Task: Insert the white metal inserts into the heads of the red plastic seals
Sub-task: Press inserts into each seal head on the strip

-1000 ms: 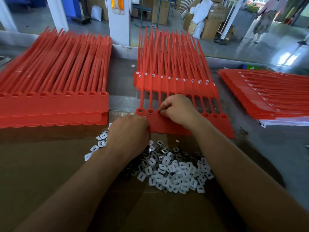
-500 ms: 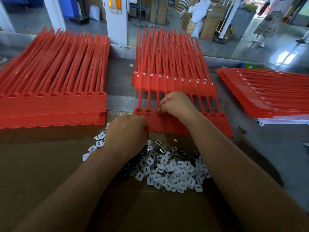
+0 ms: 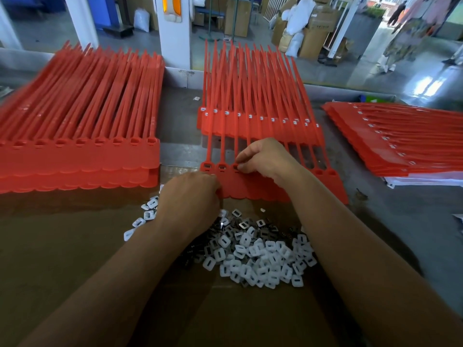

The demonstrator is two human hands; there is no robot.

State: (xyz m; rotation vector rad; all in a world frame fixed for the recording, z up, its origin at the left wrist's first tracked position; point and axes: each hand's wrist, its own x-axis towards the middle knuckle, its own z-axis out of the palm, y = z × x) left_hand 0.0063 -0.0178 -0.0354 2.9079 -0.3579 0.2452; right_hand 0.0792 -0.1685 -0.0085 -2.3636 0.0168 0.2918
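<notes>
Your right grip [image 3: 265, 159] still pinches the third head of the seals [image 3: 246, 189]. Left grip [image 3: 190, 199] still holds their edge, above the inserts [image 3: 263, 259].

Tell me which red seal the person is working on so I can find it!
Start at the heap of white inserts on the brown cardboard; just behind it lies a strip of red seals. Count heads from the strip's left end: it is the third head. Only this one has the fingertips of the right hand on it; the two to its left sit uncovered.
</notes>
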